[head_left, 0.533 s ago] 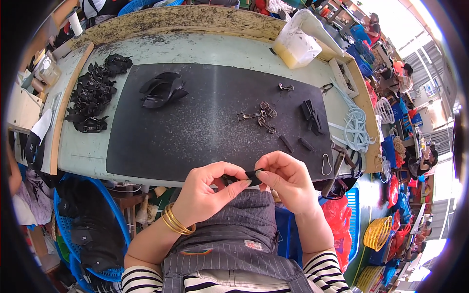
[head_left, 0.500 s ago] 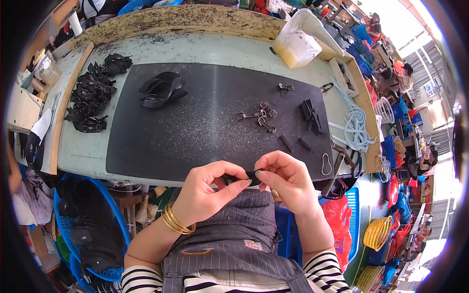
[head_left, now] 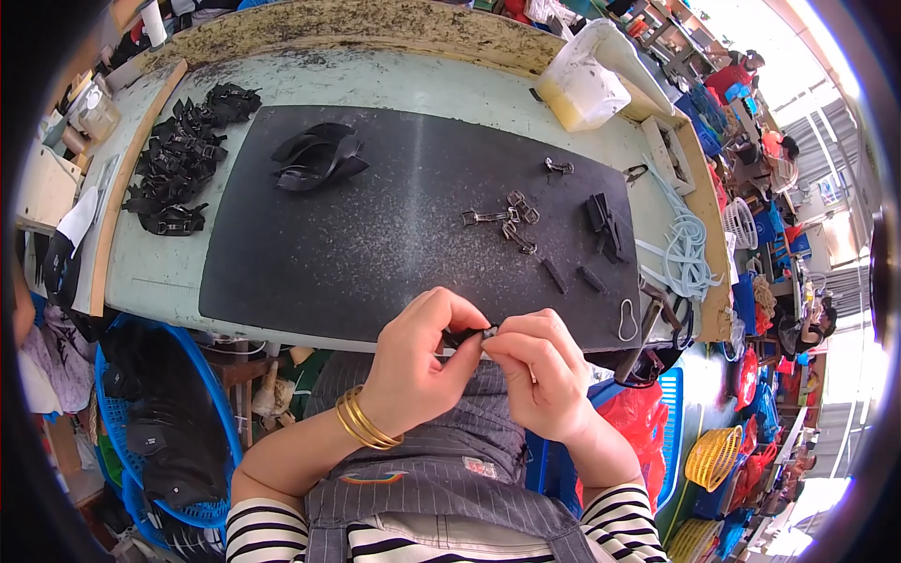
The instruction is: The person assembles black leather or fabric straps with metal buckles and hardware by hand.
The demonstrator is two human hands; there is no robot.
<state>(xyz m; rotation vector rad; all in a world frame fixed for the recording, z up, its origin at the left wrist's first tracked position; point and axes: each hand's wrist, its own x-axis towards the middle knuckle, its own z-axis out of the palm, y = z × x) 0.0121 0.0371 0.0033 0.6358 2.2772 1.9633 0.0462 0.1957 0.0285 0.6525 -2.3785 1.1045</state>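
Note:
Close to the table's front edge, my left hand [head_left: 420, 361] pinches a small black strap [head_left: 456, 338] between thumb and fingers. A bit of shiny metal [head_left: 489, 331] shows at the strap's end, right at my fingertips; it is too small to identify. My right hand [head_left: 542, 371] is closed with thumb and forefinger together on that same end. Much of the strap is hidden by my fingers. Beyond my hands, several metal buckles [head_left: 511, 218] lie on the black mat [head_left: 375, 253], with short black strips [head_left: 591, 279] beside them.
Black looped straps [head_left: 317, 158] lie at the mat's far left, near a pile of buckled black straps [head_left: 178, 164]. A stained white plastic jug [head_left: 584, 80] stands at the back right, by pale blue cord [head_left: 690, 258]. A blue basket [head_left: 221, 394] sits lower left.
My right hand has turned and curled its fingers in tighter against the strap end. Metal now shows between my fingertips. The view has shifted slightly.

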